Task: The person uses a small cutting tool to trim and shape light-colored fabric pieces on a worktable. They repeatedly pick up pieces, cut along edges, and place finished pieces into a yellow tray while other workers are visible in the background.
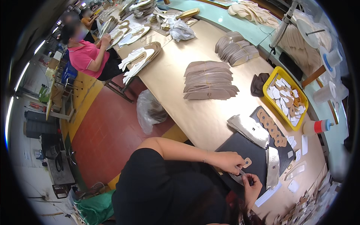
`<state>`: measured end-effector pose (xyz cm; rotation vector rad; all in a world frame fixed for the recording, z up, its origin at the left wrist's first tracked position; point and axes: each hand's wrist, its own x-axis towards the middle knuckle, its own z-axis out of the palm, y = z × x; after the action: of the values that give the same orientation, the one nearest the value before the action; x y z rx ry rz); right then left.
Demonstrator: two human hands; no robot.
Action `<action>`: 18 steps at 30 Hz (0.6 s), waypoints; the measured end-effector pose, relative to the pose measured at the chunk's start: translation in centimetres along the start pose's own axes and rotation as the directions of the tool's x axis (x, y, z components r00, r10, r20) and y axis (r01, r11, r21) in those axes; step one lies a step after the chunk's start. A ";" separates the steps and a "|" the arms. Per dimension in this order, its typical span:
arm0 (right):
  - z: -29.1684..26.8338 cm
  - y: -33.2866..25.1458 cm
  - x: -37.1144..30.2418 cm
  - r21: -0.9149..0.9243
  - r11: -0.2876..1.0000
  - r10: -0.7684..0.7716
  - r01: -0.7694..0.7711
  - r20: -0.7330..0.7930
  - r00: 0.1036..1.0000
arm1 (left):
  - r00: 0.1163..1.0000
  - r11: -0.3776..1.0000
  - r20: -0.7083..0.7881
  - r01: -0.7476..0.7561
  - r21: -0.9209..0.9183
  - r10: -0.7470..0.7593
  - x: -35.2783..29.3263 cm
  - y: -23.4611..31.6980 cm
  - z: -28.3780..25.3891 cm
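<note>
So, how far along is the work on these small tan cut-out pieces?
Done, it seems: a row of tan cut-out pieces lies on the black mat, beside silver-grey curved pieces. In hand: the left hand and right hand hold one silver-grey strip, next to a single tan piece. Left: the yellow plastic tray holds many white and tan pieces, and brown stacks wait further along the table.
</note>
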<state>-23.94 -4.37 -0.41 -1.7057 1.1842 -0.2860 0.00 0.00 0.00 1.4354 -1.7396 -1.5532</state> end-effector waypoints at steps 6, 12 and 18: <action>0.0 0.8 -0.6 0.197 0.978 0.077 -0.071 -0.023 0.997 | 0.993 0.959 0.051 0.118 -0.259 -0.109 0.5 -0.4 -0.1; -0.5 -0.5 -0.3 0.121 0.989 0.090 -0.082 -0.063 0.994 | 0.988 0.877 0.033 0.151 -0.456 -0.153 0.4 0.1 -0.4; -0.2 -1.2 -0.4 0.160 0.984 0.095 -0.077 -0.110 0.989 | 0.974 0.848 0.019 0.206 -0.489 -0.226 0.5 -0.5 -0.3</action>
<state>-23.60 -4.11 0.78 -1.5153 1.2836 -0.4190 0.30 -0.51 -0.49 1.4108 -1.0677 -1.8940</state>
